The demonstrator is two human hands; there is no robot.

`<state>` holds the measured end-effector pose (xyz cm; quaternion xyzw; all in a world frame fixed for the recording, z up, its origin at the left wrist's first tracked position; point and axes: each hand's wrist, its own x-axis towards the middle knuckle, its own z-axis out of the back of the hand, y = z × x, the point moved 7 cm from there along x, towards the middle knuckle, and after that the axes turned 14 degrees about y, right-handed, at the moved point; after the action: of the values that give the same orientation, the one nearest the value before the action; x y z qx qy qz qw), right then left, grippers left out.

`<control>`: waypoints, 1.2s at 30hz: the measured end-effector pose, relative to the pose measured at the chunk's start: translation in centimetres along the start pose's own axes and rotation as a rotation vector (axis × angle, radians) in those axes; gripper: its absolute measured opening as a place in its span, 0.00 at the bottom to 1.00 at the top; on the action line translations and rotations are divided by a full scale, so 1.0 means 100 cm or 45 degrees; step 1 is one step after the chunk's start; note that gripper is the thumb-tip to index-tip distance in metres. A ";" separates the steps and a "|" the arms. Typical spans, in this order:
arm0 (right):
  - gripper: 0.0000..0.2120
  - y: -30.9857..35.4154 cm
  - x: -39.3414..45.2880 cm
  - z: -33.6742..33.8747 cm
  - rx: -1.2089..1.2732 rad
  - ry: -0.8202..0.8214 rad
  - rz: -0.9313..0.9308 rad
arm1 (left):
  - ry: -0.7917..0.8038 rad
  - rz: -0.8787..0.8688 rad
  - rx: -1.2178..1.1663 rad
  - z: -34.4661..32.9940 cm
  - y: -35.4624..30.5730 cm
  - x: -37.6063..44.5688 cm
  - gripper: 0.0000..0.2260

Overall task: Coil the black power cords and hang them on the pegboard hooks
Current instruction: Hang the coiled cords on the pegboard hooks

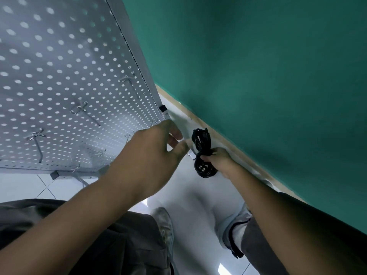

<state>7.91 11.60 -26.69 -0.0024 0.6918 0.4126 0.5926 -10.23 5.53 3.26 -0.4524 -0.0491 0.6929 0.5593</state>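
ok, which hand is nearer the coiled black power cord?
Right. The right hand grips the coiled black power cord around its middle. The left hand is just left of the coil, fingers loosely curled, not touching it, in front of the grey perforated metal pegboard.

The cord [201, 149] is black, the pegboard [65, 76] grey with rows of pale holes, the wall [268, 76] plain green.

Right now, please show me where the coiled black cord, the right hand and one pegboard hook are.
coiled black cord [201, 140]: head view, on its upper loops.
right hand [219, 160]: head view, on its knuckles.
pegboard hook [89, 116]: head view, on its metal prong.
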 end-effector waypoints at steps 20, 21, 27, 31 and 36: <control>0.21 0.173 -0.390 -0.057 -0.142 -0.252 0.935 | -0.158 -0.344 -0.888 0.053 -0.041 -0.146 0.40; 0.21 0.175 -0.405 -0.064 -0.184 -0.241 0.967 | -0.175 -0.376 -0.909 0.060 -0.042 -0.163 0.39; 0.22 0.201 -0.473 -0.107 -0.573 -0.172 1.097 | -0.358 -0.595 -0.661 0.102 -0.034 -0.240 0.35; 0.24 0.228 -0.511 -0.135 -0.976 -0.160 1.133 | -0.512 -0.777 0.145 0.126 -0.047 -0.288 0.38; 0.26 0.257 -0.545 -0.160 -1.133 0.000 1.149 | -0.409 -0.550 0.748 0.143 -0.055 -0.313 0.36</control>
<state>-1.67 -7.09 32.06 0.0434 0.3871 0.8698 0.3028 -17.07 -11.79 32.65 -0.1384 -0.0298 0.6059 0.7828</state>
